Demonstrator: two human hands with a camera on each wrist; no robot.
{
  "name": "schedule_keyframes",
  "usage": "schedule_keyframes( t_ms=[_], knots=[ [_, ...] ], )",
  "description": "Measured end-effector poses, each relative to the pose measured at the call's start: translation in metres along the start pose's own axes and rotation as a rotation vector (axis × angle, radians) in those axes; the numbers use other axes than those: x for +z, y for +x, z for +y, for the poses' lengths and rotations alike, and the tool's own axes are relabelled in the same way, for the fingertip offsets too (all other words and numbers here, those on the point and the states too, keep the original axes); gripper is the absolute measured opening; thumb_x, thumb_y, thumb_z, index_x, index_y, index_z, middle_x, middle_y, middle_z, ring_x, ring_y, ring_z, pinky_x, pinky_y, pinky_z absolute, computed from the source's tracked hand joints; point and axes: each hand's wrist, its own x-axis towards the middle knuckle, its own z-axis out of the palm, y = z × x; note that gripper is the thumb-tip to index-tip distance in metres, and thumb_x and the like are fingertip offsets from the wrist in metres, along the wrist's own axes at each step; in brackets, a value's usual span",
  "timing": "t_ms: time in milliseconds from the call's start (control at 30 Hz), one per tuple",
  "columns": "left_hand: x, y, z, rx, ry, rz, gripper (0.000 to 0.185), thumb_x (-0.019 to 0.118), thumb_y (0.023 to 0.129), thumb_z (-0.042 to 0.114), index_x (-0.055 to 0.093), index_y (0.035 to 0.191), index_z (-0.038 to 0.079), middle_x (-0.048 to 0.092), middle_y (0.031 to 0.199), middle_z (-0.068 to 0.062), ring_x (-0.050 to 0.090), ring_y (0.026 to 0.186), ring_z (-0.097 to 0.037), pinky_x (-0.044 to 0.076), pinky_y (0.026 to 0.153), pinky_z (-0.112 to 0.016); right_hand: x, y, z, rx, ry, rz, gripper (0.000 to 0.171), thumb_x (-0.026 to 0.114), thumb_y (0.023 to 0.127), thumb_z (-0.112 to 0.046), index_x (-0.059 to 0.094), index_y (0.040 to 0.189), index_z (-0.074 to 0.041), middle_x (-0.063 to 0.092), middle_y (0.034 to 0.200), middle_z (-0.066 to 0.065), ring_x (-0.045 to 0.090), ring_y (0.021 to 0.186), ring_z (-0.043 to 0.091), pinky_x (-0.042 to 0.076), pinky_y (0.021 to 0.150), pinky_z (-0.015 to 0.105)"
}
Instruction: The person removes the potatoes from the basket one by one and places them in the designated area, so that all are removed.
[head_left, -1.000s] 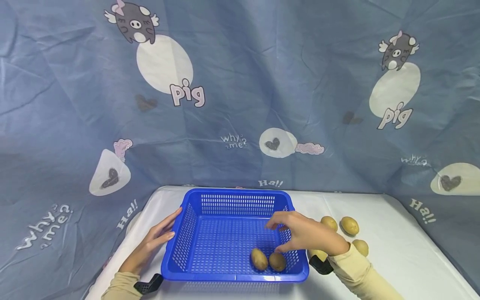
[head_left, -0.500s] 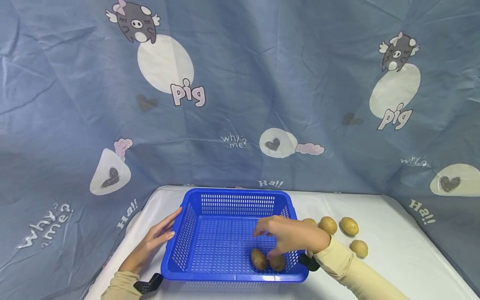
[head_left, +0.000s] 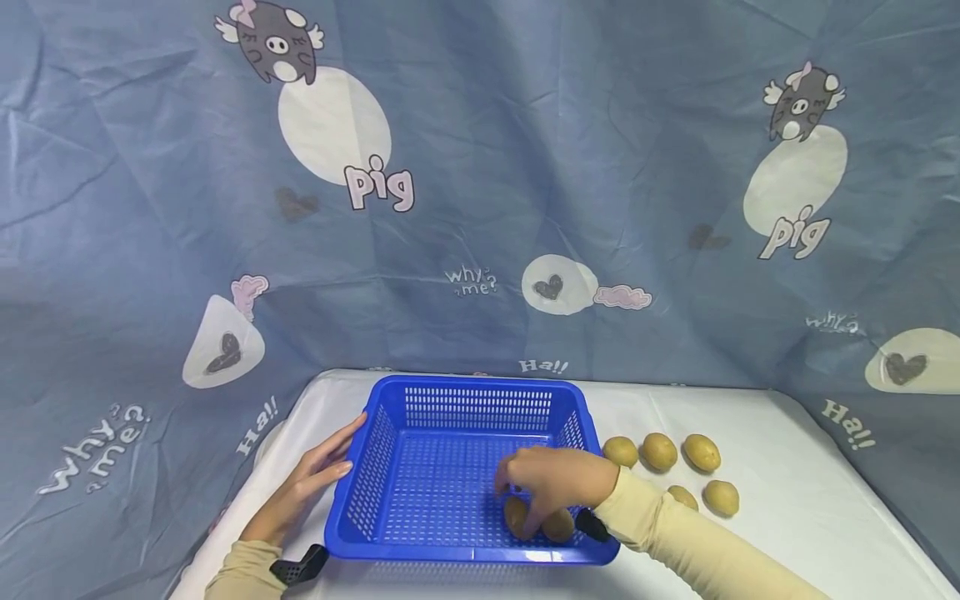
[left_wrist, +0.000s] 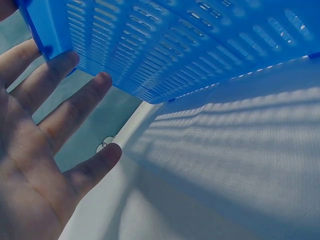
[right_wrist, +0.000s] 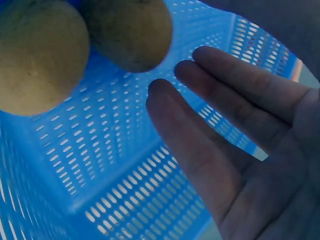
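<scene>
A blue perforated plastic basket (head_left: pixel 405 552) stands on the white table. My left hand (head_left: pixel 303 482) is at the basket's left side with fingers extended; in the left wrist view, some fingertips meet the blue wall. Inside the basket's front right part lie two potatoes, a left potato (head_left: pixel 514 515) and a right potato (head_left: pixel 558 527). Over them reaches my right hand (head_left: pixel 558 479), thumb low beside the left potato and fingers beyond it. In the right wrist view, the fingers (right_wrist: pixel 200 145) are fairly straight, and a gap shows between them and the nearer potato (right_wrist: pixel 127 32).
Right of the basket, several potatoes (head_left: pixel 659 452) lie loose on the white table (head_left: pixel 787 467). One potato (head_left: pixel 682 497) is partly hidden by my right sleeve. A blue printed cloth (head_left: pixel 480 208) hangs behind and beside the table.
My right hand has moved left and lower into the basket, from above the right potato to above the left one. Potatoes outside have become more visible. The left hand stays put.
</scene>
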Motion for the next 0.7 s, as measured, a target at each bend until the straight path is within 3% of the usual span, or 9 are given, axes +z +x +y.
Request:
schedule_keyframes(
  t_ms=[233,467,700],
  knots=[
    [0.0,0.0,0.0,0.008,0.001,-0.003,0.065,0.043,0.103,0.005,0.022,0.164,0.005,0.013,0.169,-0.03,0.034,0.147,0.01,0.028,0.113,-0.006,0.01,0.01,-0.001,-0.013,-0.053,-0.027,0.041,0.093,0.067,-0.023,0.079,0.104,-0.015,0.076,0.098,-0.01,0.063,0.083,-0.002,0.051,0.077,0.013],
    [-0.001,0.0,-0.001,0.002,0.005,-0.001,0.066,0.043,0.102,0.005,0.022,0.164,0.005,0.013,0.17,-0.029,0.034,0.147,0.011,0.028,0.113,-0.006,0.013,0.013,-0.004,0.032,-0.078,-0.042,0.036,0.093,0.066,-0.02,0.079,0.1,-0.019,0.075,0.093,-0.013,0.062,0.082,-0.001,0.051,0.075,0.014],
    [0.0,0.001,0.0,0.017,-0.012,-0.013,0.065,0.042,0.103,0.004,0.021,0.164,0.003,0.011,0.169,-0.03,0.034,0.148,0.01,0.029,0.114,-0.007,0.016,0.016,-0.004,0.034,-0.087,-0.054,0.025,0.091,0.066,-0.016,0.078,0.087,-0.022,0.068,0.076,-0.016,0.055,0.066,-0.001,0.046,0.06,0.014]
  ],
)
